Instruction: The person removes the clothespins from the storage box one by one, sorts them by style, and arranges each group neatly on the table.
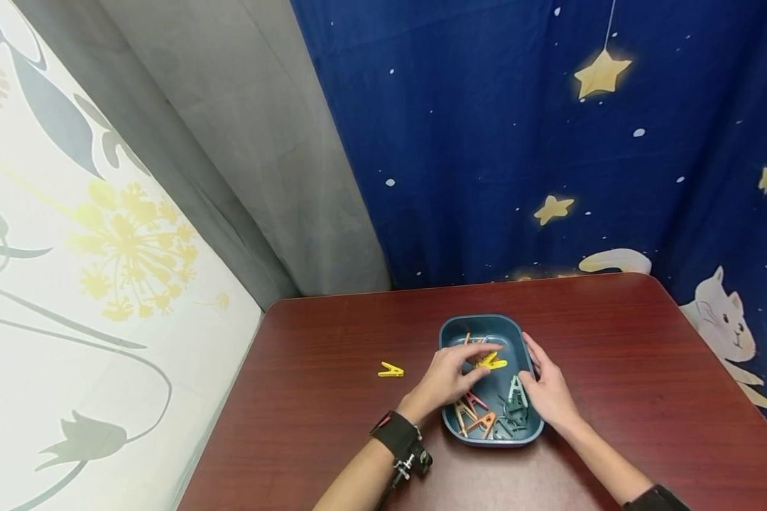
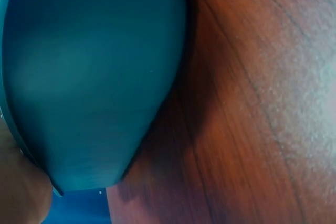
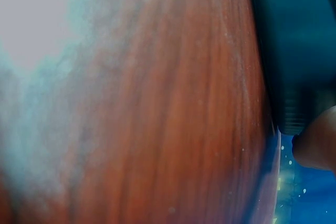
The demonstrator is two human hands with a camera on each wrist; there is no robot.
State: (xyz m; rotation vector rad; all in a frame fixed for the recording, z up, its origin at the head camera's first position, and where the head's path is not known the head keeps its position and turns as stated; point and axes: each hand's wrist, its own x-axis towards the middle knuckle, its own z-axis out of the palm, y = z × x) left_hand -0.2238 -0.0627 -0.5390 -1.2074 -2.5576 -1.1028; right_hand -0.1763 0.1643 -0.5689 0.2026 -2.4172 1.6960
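In the head view, my left hand reaches over the left side of a blue-green plastic box. Its thumb and fingers pinch a yellow clothespin inside the box. My right hand grips the box's right side, thumb at the rim and fingers along the outer wall. Orange clothespins, a pink one and several green ones lie in the box. The wrist views show mainly the box's outer walls and a small part of each hand.
A second yellow clothespin lies on the reddish-brown wooden table, left of the box. A blue star-patterned curtain and a grey one hang behind the table. A flower-patterned panel stands at the left.
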